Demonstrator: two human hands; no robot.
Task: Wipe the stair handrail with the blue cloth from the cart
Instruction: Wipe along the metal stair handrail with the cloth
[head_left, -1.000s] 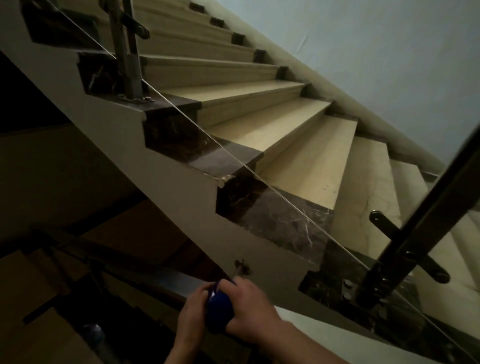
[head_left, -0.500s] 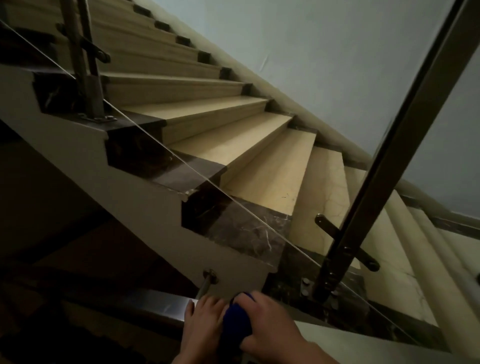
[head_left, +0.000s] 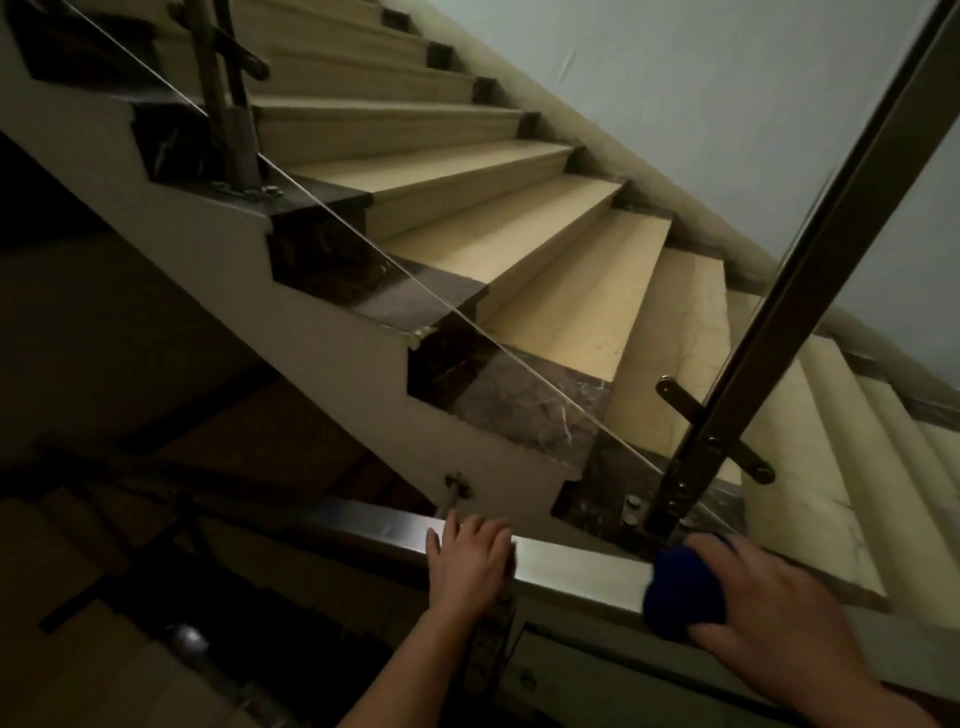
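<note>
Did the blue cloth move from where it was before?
Yes. The blue cloth slid right along the handrail, from near the wall bolt to the foot of the metal post.

blue cloth (head_left: 681, 592) half under right hand (head_left: 769, 610), blurred

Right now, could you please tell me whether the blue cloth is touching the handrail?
Touching. The head view shows the right hand pressing the blue cloth onto the top of the handrail, with no gap visible between them.
</note>
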